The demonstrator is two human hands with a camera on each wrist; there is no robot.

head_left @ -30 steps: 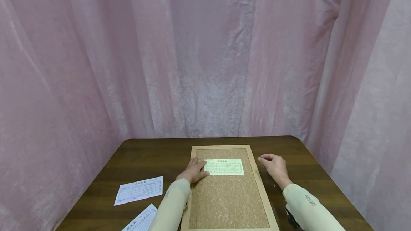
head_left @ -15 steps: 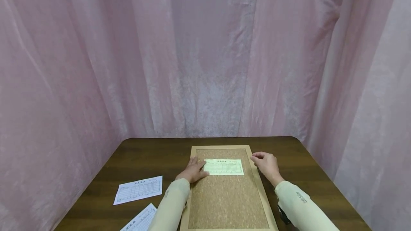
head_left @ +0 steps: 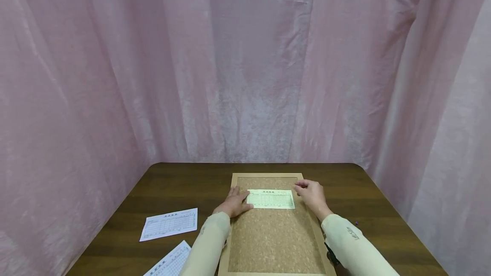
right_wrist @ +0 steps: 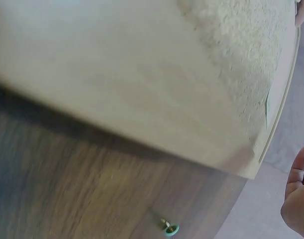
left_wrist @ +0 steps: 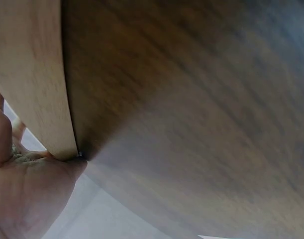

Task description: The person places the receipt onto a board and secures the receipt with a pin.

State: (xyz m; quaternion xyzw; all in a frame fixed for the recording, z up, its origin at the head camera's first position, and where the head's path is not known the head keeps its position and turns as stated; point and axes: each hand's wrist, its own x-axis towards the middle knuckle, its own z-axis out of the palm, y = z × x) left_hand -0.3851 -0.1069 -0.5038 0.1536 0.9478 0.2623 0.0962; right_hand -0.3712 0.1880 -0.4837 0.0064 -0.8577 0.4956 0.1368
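Observation:
A framed cork board (head_left: 274,242) lies lengthwise on the table, with a pale green printed slip (head_left: 271,199) across its upper part. My left hand (head_left: 232,203) rests with spread fingers over the board's left edge, touching the slip's left end. In the left wrist view its palm sits against the wooden frame (left_wrist: 32,69). Above the board's right edge, near the slip's upper right corner, my right hand (head_left: 313,196) keeps thumb and index finger together in a pinch. Whatever is between those fingertips is too small to make out.
Two white printed slips, one whole (head_left: 168,224) and one partly behind the left sleeve (head_left: 170,261), lie left of the board. A green-headed thumbtack (right_wrist: 170,229) lies on the table beside the board. A tiny purple thing (head_left: 356,223) lies right of the right forearm.
My right hand has moved left from the table beside the board to over its right edge, near the slip's corner, fingertips still pinched. My left hand has stayed on the slip's left end.

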